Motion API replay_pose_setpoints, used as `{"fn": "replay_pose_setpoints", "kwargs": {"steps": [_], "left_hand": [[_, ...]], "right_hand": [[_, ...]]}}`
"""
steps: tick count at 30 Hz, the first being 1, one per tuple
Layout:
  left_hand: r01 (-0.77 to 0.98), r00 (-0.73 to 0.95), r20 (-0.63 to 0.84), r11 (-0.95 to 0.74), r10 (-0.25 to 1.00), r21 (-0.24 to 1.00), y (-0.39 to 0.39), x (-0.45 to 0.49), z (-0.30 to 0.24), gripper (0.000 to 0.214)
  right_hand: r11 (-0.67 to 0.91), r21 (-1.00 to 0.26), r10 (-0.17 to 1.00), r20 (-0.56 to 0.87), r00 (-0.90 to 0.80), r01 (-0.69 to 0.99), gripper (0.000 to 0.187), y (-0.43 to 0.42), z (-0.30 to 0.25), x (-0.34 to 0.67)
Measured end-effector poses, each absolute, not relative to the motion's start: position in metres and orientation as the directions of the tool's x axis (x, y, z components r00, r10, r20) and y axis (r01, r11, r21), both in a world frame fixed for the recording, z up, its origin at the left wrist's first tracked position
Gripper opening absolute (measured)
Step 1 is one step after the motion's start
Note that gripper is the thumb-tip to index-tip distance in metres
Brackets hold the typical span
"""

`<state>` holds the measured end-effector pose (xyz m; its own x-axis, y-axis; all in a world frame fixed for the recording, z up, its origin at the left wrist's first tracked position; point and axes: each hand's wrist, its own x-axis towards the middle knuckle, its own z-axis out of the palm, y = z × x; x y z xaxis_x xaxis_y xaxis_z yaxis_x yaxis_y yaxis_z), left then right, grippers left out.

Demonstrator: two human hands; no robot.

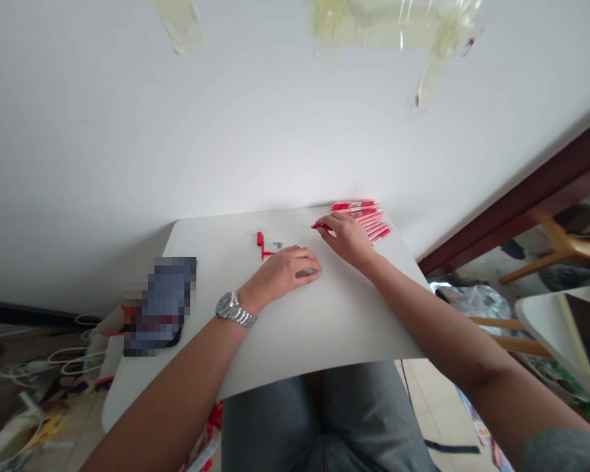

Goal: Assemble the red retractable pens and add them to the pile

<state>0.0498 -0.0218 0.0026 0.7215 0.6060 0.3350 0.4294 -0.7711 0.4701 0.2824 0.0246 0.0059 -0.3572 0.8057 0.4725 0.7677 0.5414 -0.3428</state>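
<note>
My right hand (347, 237) pinches a red pen (322, 227), its tip pointing left, just above the table. Most of the pen is hidden by the fingers. My left hand (291, 270) rests low over the white table (295, 341), fingers loosely curved, with a gap between thumb and forefinger and nothing visible in it. Left of it lie red pen parts (260, 239), a thicker piece and thin ones, beside small grey metal bits (278, 244). Several red and pink pens (368, 223) lie side by side behind my right hand.
A blurred dark flat object (162, 308) lies at the table's left edge. A white wall (255, 131) rises behind the table. White cables (54, 360) are at lower left. To the right stand a wooden stool (550, 249) and another white surface (535, 311).
</note>
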Motion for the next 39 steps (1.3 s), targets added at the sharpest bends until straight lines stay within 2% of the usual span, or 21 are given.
{"fn": "replay_pose_setpoints", "kwargs": {"steps": [18, 27, 32, 36, 39], "left_hand": [[0.444, 0.721, 0.328, -0.77, 0.611, 0.459, -0.024, 0.05, 0.005, 0.006], [0.455, 0.694, 0.339, -0.751, 0.635, 0.478, -0.025, 0.046, 0.008, 0.014], [0.489, 0.611, 0.432, -0.746, 0.663, 0.452, -0.023, 0.034, 0.019, 0.015], [0.616, 0.433, 0.53, -0.669, 0.729, 0.417, -0.016, 0.018, 0.024, 0.014], [0.699, 0.347, 0.543, -0.597, 0.765, 0.394, -0.008, 0.005, 0.023, 0.012]], "right_hand": [[0.552, -0.363, 0.812, 0.438, -0.386, 0.751, 0.015, 0.025, -0.003, 0.277], [0.542, -0.301, 0.823, 0.38, -0.422, 0.785, 0.018, 0.018, -0.007, 0.266], [0.575, -0.263, 0.803, 0.363, -0.473, 0.775, 0.021, 0.013, -0.005, 0.261], [0.586, -0.253, 0.798, 0.346, -0.494, 0.77, 0.022, 0.009, -0.002, 0.257], [0.598, -0.261, 0.793, 0.332, -0.511, 0.758, 0.02, 0.006, 0.0, 0.253]]}}
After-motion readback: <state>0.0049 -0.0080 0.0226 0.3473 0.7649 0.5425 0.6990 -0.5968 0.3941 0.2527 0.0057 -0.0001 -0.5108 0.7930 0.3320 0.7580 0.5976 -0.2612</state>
